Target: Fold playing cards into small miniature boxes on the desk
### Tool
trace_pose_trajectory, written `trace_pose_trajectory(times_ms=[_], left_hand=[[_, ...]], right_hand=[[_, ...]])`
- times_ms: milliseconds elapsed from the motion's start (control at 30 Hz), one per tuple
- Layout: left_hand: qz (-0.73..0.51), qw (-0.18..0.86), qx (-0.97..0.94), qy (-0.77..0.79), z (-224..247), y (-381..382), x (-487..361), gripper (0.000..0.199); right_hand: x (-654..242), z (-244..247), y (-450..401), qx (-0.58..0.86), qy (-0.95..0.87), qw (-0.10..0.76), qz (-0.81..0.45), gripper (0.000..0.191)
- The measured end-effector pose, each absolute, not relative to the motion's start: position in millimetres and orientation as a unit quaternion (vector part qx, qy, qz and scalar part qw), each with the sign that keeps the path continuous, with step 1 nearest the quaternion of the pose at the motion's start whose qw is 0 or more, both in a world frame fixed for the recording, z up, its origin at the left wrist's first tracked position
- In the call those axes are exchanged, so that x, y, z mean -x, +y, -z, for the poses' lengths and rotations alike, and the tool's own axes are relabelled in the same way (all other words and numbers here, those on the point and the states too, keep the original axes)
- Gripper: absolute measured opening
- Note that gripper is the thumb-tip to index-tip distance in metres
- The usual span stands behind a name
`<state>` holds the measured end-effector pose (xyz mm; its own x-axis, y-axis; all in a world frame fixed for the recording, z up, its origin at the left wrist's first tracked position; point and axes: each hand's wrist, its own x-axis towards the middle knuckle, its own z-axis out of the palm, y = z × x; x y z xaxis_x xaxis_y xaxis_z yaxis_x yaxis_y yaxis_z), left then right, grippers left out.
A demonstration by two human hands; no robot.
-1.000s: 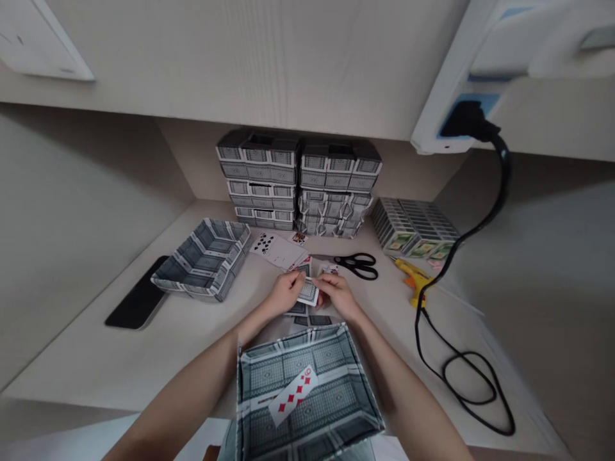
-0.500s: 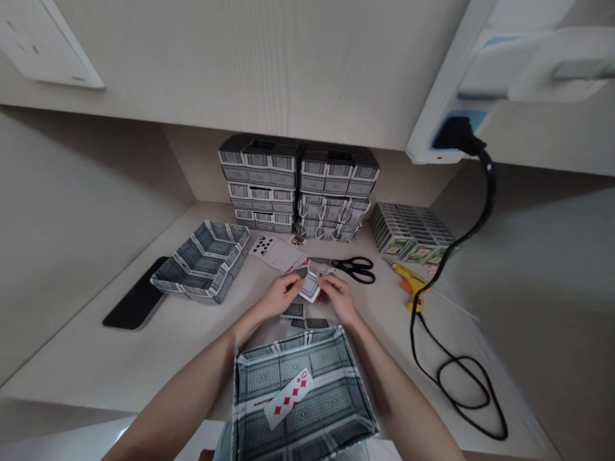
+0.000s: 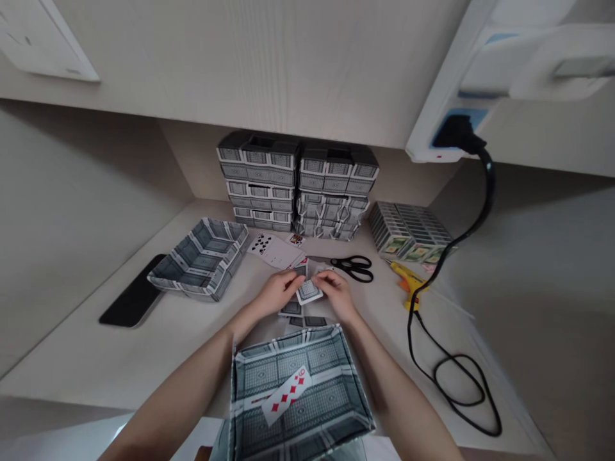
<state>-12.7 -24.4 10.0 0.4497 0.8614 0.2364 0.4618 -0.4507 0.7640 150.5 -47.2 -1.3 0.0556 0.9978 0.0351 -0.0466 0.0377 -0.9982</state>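
Note:
Between my two hands is a playing card (image 3: 308,292), its patterned back facing up. My left hand (image 3: 281,288) pinches its left edge; my right hand (image 3: 335,289) grips the right edge with bent fingers. Just below lie several card pieces (image 3: 314,321), face down on the desk. Nearest to me, between my forearms, is an open box (image 3: 331,390) made of playing cards. A strip of a diamonds card (image 3: 287,395) lies inside it. Beyond my left hand, loose cards (image 3: 276,251) are spread face up. Black-handled scissors (image 3: 358,266) lie beyond my right hand.
Another open card tray (image 3: 202,256) partly covers a dark phone (image 3: 133,294) on the left. Stacked card boxes (image 3: 298,186) stand at the back. Packed decks (image 3: 410,232) sit back right. A yellow glue gun (image 3: 408,282) trails a looping black cord (image 3: 490,192) from a socket.
The card between my hands has tipped and shifted slightly, and my right fingers have moved a little left along its edge. The whole view has shifted slightly.

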Motion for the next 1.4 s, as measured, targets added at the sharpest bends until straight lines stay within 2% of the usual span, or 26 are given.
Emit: trace_pose_trajectory(times_ms=[167,400,633,733,900,967,1067,1133,1400], left_hand=[[-0.317,0.288,-0.805,0.41,-10.1,-27.2,11.2,0.035],[-0.34,0.373,-0.765,0.4,-6.8,-28.7,7.7,0.036],[-0.347,0.391,-0.755,0.395,-0.3,-27.2,5.9,0.039],[-0.344,0.341,-0.773,0.41,-3.1,-24.3,11.2,0.039],[-0.345,0.105,-0.782,0.508,-11.2,-8.5,37.7,0.024],[-0.337,0.041,-0.763,0.55,-9.1,-0.6,48.9,0.02],[-0.309,0.006,-0.755,0.578,0.9,9.6,58.6,0.039],[-0.288,0.0,-0.738,0.61,7.3,13.8,60.2,0.045],[-0.222,-0.026,-0.755,0.617,-2.1,8.2,58.4,0.032]], right_hand=[[-151.4,5.8,-48.6,0.482,-0.464,0.54,-0.511,0.017],[-150.0,12.0,-47.6,0.495,-0.426,0.546,-0.524,0.02],[-149.1,7.0,-50.3,0.485,-0.445,0.549,-0.514,0.02],[-149.4,4.1,-51.2,0.504,-0.505,0.535,-0.453,0.02],[-152.7,8.7,-51.2,0.56,-0.572,0.519,-0.3,0.021],[-154.7,11.5,-50.5,0.582,-0.572,0.513,-0.267,0.022],[-157.1,14.4,-49.3,0.604,-0.567,0.506,-0.241,0.025],[-158.1,15.7,-48.7,0.611,-0.56,0.506,-0.239,0.027],[-157.6,18.6,-48.5,0.608,-0.596,0.466,-0.242,0.022]])
